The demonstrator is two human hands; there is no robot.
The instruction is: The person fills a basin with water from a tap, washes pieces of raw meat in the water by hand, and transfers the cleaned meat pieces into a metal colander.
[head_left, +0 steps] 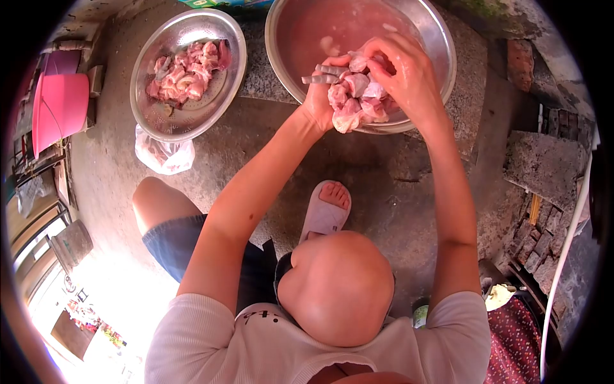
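My left hand [318, 105] is cupped around a pile of raw meat pieces [358, 96], closed on them at the near edge of a metal basin [442, 54]. Cloudy pink water [307, 35] fills the basin, with pale bits in it. Over the top of the pile, my right hand [406, 73] has its thumb and fingers curled in a pinch on a small meat piece [358, 62]. To the left, more raw meat pieces [188, 73] lie in a perforated metal bowl [233, 77].
A white plastic bag [164, 153] lies beneath the perforated bowl's near side. On the far left is a pink tub [61, 109]. The basin rests on a stone slab [470, 83]. Concrete blocks [543, 163] and a white pipe [569, 237] line the right.
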